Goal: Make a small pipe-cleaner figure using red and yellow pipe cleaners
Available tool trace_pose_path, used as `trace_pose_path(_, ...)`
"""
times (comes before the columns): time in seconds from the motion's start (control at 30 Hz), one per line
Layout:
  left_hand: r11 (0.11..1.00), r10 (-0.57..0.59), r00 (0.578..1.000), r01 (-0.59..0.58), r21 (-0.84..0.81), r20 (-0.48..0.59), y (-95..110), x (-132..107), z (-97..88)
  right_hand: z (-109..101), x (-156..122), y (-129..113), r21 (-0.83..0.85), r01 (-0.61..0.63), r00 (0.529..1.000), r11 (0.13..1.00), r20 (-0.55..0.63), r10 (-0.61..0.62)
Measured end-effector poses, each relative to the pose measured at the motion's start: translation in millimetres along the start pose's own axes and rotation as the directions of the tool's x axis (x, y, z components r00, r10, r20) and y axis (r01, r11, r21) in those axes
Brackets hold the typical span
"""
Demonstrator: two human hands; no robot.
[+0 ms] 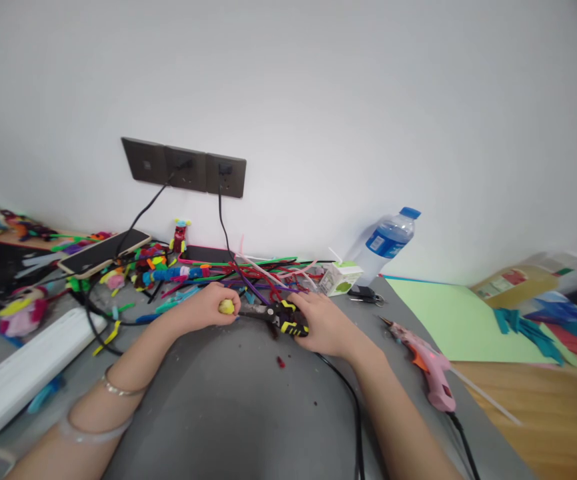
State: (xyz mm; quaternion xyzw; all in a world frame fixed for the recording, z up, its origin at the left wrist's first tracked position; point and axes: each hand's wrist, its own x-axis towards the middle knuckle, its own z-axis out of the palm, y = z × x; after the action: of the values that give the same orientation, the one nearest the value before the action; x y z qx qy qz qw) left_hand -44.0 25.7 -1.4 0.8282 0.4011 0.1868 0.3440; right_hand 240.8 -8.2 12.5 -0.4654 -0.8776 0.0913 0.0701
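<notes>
My left hand (213,305) is closed on a small fuzzy yellow piece (227,307), which shows between the thumb and fingers. Black and yellow pliers (283,316) are gripped by their handles in my right hand (325,321). The jaws point left and reach to the yellow piece or just beside it; whether they touch it I cannot tell. Small red scraps (281,362) lie on the grey table (218,400) just in front of the pliers. Behind both hands, colourful pipe cleaners (268,270) are heaped against the wall.
A pink glue gun (433,377) with a cord lies at right, near green paper (433,310). A water bottle (388,240) leans on the wall by a small box (341,278) and keys (365,294). At left are a phone (105,253), white power strip (28,373) and fuzzy figures (23,313).
</notes>
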Motion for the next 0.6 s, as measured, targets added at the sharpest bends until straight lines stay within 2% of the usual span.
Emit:
trace_pose_path(0.27, 0.997, 0.069, 0.987, -0.065, 0.032, -0.148, 6.2, 0.3, -3.6, -0.8, 0.9, 8.8, 0.059, 0.013, 1.0, 0.998, -0.018, -0.012)
trace_pose_path(0.6, 0.983, 0.045, 0.986, -0.073, -0.171, -0.158, 7.2, -1.9, -7.9, -7.0, 1.5, 8.6, 0.089, 0.043, 0.996, 0.995, -0.078, -0.036)
